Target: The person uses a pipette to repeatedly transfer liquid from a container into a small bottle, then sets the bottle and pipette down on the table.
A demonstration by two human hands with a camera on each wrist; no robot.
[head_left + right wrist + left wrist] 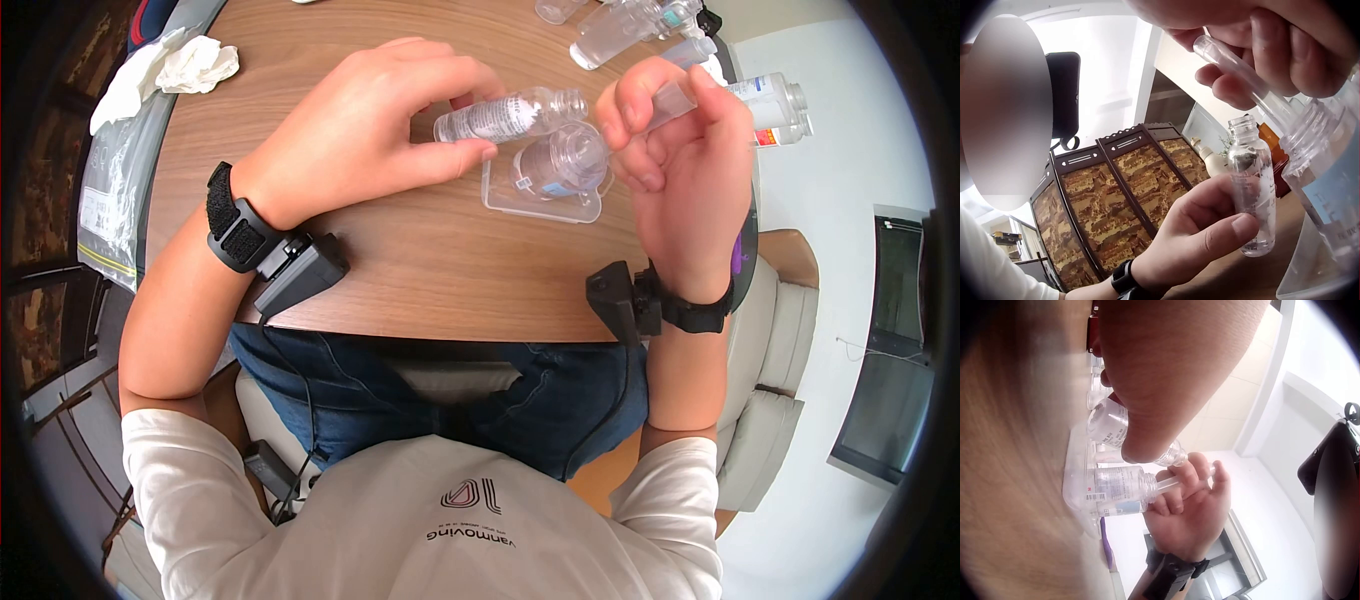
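My left hand (365, 125) grips a small clear bottle (500, 118) with printed lettering between thumb and fingers. That bottle is uncapped; it leans in the head view, with its neck toward the right hand. A wider clear bottle (558, 165), also uncapped and bearing a blue-and-white label, stands on a clear plastic tray (545, 212). My right hand (690, 170) pinches a clear plastic tube (1232, 65) above this wider bottle. In the right wrist view, the tube slants down to the wider bottle's threaded mouth. The small bottle (1257, 206) is held beside it.
Several clear bottles (610, 40) lie or stand at the table's far right, near a white-labelled bottle (765, 100). Crumpled white tissue (200, 66) lies at the far left, by a clear plastic bag (110, 215) along the edge. The wooden table's (430, 270) near edge meets the person's lap.
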